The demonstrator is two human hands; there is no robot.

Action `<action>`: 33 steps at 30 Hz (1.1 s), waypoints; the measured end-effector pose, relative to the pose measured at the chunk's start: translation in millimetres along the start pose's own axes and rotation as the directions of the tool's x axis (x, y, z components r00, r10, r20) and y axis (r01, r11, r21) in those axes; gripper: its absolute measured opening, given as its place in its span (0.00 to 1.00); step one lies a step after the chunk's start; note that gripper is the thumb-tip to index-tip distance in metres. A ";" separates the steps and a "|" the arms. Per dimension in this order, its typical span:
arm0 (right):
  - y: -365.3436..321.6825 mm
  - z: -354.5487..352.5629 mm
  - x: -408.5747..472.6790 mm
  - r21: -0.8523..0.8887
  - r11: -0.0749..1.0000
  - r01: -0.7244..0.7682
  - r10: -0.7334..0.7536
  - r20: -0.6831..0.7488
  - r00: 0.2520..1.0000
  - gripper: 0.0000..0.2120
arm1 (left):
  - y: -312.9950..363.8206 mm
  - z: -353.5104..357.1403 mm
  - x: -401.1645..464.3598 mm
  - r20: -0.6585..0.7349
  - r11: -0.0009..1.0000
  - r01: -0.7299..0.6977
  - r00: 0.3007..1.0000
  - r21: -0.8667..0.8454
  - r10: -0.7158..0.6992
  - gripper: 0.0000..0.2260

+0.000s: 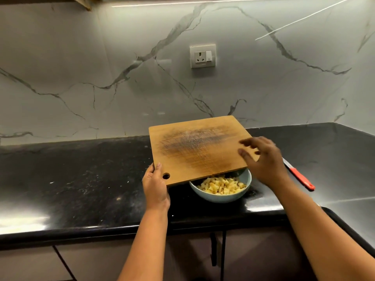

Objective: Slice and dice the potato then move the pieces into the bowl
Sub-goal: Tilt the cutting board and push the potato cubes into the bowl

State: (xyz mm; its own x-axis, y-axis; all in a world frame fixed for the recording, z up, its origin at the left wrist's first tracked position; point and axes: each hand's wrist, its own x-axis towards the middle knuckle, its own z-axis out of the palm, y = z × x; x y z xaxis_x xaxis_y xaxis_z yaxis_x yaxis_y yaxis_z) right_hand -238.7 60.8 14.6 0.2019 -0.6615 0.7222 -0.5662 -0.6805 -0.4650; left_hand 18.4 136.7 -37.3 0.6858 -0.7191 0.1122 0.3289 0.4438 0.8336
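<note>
A wooden cutting board (194, 147) is tilted up over a pale blue bowl (221, 196) on the black counter. The board's face is bare, with dark knife marks. My left hand (155, 186) grips the board's near left corner beside its hanging hole. The bowl holds several diced potato pieces (222, 185), and the board's lower edge hides its far side. My right hand (261, 159) hovers at the board's right edge with fingers spread, blurred, holding nothing.
A knife with a red handle (301, 178) lies on the counter (81, 179) to the right of the bowl. A marble backsplash with a wall socket (203, 56) stands behind. The counter's front edge runs below the bowl, with cabinet doors underneath.
</note>
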 end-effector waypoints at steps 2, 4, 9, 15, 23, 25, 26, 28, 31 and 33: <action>23.9 -0.7 11.9 -0.105 0.961 -0.256 0.247 -0.095 0.964 0.17 | 0.5 0.3 1.4 -0.005 1.000 0.017 1.000 -0.004 -0.017 0.10; 40.0 -1.4 18.7 -0.108 0.856 -0.505 0.507 -0.017 0.862 0.21 | 1.6 1.6 3.5 -0.009 1.000 0.027 1.000 -0.005 -0.027 0.10; 57.3 9.3 24.5 0.153 0.722 -0.675 0.655 0.164 0.737 0.15 | 10.9 5.3 18.9 0.002 1.000 0.024 1.000 0.017 -0.024 0.10; 62.8 31.6 46.1 0.331 0.648 -0.686 0.664 0.196 0.722 0.15 | 18.9 24.6 66.1 -0.030 0.995 0.022 0.999 0.095 -0.019 0.10; 89.7 77.1 51.4 0.235 0.715 -0.659 0.625 0.207 0.752 0.13 | -9.1 16.7 114.6 -0.080 0.961 0.075 0.995 0.266 -0.056 0.12; 88.1 76.9 51.0 0.116 0.787 -0.606 0.574 0.223 0.788 0.13 | -11.6 15.5 116.3 -0.092 0.943 0.054 0.995 0.328 -0.025 0.11; 88.3 79.1 50.2 0.091 0.808 -0.582 0.551 0.233 0.801 0.14 | -12.1 13.7 118.0 -0.102 0.938 0.054 0.995 0.344 -0.020 0.11; 89.5 81.3 49.9 0.047 0.841 -0.539 0.515 0.240 0.823 0.16 | -14.2 10.3 123.0 -0.127 0.928 0.080 0.991 0.364 -0.036 0.10; 92.9 82.8 50.0 -0.050 0.846 -0.530 0.524 0.256 0.812 0.19 | -19.1 6.4 126.4 -0.154 0.832 0.113 0.987 0.543 -0.034 0.11; 93.8 82.4 49.8 -0.114 0.847 -0.519 0.528 0.283 0.800 0.19 | -20.5 4.1 123.8 -0.116 0.640 0.069 0.993 0.766 0.032 0.12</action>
State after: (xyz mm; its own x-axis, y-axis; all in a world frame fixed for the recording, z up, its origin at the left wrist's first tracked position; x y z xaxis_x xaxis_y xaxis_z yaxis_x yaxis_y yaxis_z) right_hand -215.9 -61.9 -35.3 0.0886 -0.9783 0.1875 -0.6759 -0.1973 -0.7101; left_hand 93.9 36.3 -38.3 0.7665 -0.6379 0.0752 -0.2395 -0.1751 0.9550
